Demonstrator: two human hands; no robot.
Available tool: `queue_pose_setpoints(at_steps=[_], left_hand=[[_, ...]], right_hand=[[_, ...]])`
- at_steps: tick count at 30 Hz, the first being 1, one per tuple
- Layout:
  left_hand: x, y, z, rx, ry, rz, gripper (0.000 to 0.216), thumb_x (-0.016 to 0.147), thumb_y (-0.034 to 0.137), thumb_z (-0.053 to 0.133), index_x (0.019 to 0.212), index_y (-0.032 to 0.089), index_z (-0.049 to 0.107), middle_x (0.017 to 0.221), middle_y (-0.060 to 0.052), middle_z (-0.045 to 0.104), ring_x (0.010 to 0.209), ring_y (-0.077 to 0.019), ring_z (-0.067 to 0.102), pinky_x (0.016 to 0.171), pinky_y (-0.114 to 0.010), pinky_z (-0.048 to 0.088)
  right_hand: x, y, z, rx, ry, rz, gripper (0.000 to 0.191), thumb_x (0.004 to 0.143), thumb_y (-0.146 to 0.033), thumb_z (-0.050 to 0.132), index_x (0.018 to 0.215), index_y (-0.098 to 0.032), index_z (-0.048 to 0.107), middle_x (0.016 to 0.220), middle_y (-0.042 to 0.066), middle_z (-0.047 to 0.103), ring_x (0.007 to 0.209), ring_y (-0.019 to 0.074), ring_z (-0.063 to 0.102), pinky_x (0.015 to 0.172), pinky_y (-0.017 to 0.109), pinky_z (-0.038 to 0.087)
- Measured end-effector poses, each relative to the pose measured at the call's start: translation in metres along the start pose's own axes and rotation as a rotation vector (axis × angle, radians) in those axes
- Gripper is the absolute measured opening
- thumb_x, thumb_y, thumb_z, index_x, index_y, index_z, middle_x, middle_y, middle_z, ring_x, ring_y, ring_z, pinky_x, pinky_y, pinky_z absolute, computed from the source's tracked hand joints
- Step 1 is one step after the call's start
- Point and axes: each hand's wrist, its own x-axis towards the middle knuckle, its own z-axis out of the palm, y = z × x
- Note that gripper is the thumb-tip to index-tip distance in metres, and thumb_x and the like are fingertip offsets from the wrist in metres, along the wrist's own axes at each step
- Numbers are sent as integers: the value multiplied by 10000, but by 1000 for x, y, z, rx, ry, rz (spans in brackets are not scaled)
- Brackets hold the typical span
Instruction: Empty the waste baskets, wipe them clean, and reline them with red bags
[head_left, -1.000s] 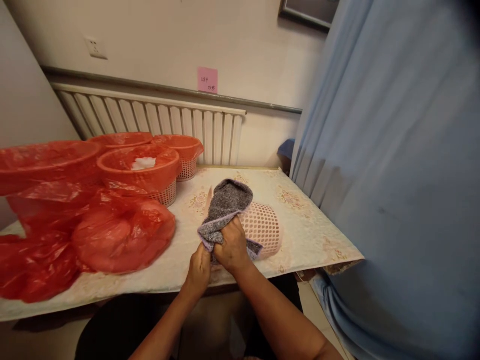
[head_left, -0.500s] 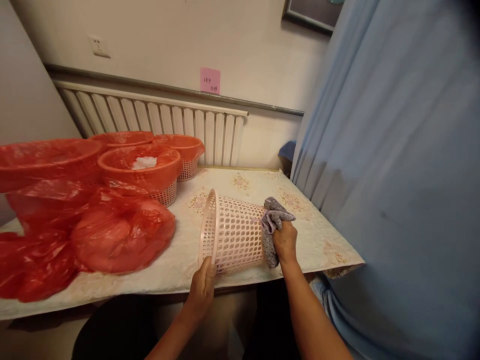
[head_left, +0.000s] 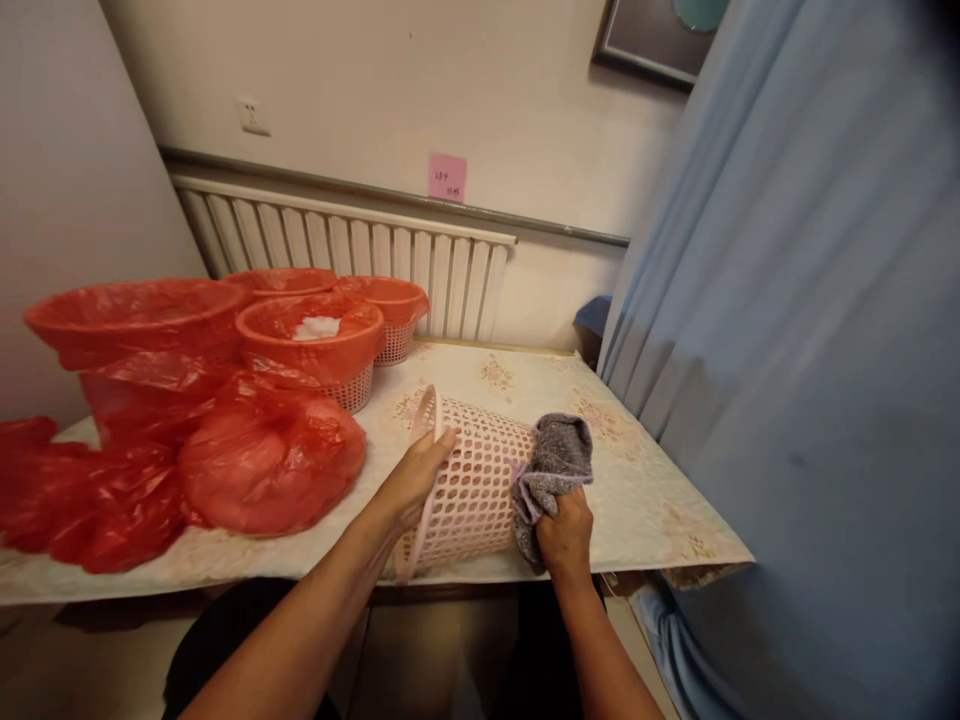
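A pink perforated plastic basket [head_left: 472, 490] lies on its side near the front edge of the table [head_left: 637, 490], its open mouth turned left. My left hand [head_left: 416, 478] grips the basket's rim with the fingers over the edge. My right hand [head_left: 564, 535] is closed on a grey cloth [head_left: 555, 462] and presses it against the basket's bottom end.
Several baskets lined with red plastic bags [head_left: 315, 340] stand at the back left, and loose red bags [head_left: 270, 465] are heaped in front of them. A white radiator [head_left: 360, 255] runs along the wall. A blue curtain [head_left: 795, 380] hangs close on the right.
The cloth went from the basket's mouth to its bottom end in my right hand. My left hand shifted from the lower rim to the upper rim. The view moved slightly right.
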Motion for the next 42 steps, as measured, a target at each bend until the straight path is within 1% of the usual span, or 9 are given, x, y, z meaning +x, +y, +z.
queue_pose_setpoints(at_steps=[8, 14, 17, 25, 28, 33, 36, 39, 42], left_hand=[[1, -27, 3, 154, -114, 266, 441, 901, 399, 519, 1256, 140, 551, 1282, -100, 616, 1194, -240, 550, 1066, -380, 377], [1, -56, -12, 311, -7, 319, 392, 904, 285, 452, 1251, 147, 569, 1291, -73, 615, 1205, -225, 532, 1077, -374, 365], [-3, -63, -11, 363, 44, 308, 414, 917, 336, 439, 1261, 139, 558, 1275, -78, 623, 1200, -226, 537, 1085, -372, 354], [-17, -79, -5, 414, 26, 239, 488, 933, 467, 415, 1261, 128, 539, 1296, -122, 605, 1217, -254, 533, 1091, -406, 354], [-20, -84, -6, 387, -33, 252, 505, 932, 473, 422, 1282, 128, 535, 1317, -131, 591, 1244, -265, 514, 1100, -416, 346], [-23, -82, -5, 361, -87, 237, 495, 916, 496, 449, 1239, 147, 587, 1298, -115, 608, 1228, -268, 527, 1100, -414, 351], [-24, -81, -7, 380, -87, 254, 494, 907, 520, 448, 1199, 159, 619, 1233, -107, 645, 1210, -273, 531, 1099, -423, 347], [-26, -82, -14, 429, -51, 232, 533, 895, 570, 429, 1166, 160, 636, 1148, -106, 678, 1110, -282, 577, 1051, -438, 391], [-29, -85, -21, 466, -45, 201, 540, 895, 569, 431, 1195, 158, 611, 1145, -101, 678, 1070, -275, 592, 1021, -421, 415]], right_hand=[[12, -57, 22, 174, -7, -178, 319, 649, -30, 425, 848, -177, 628, 869, 89, 634, 877, 244, 553, 795, 378, 467], [19, -79, 46, 307, -103, -330, 220, 734, -124, 536, 911, -167, 661, 948, 105, 658, 967, 259, 567, 887, 414, 466], [25, -65, 51, 272, -113, -323, 246, 737, -133, 531, 935, -165, 674, 992, 111, 667, 994, 257, 569, 910, 411, 461], [41, 43, 33, -17, 23, 87, 303, 755, -162, 429, 911, -134, 688, 951, 137, 671, 965, 259, 591, 881, 383, 458], [27, 62, 28, -28, 79, 168, 261, 735, -179, 440, 828, -147, 682, 867, 126, 667, 910, 265, 599, 832, 378, 464], [-13, 14, 40, 27, 162, 178, 212, 708, -194, 476, 793, -175, 669, 835, 119, 657, 863, 285, 595, 783, 423, 467], [-29, -35, 49, 206, 37, -2, 212, 725, -169, 501, 858, -206, 662, 867, 86, 665, 887, 255, 594, 809, 399, 479], [-23, -65, 51, 338, -49, -186, 247, 777, -155, 471, 937, -212, 651, 932, 77, 670, 940, 238, 592, 844, 388, 476], [2, -67, 48, 344, -122, -283, 241, 801, -185, 447, 942, -198, 642, 1008, 88, 659, 1038, 248, 559, 931, 423, 433]])
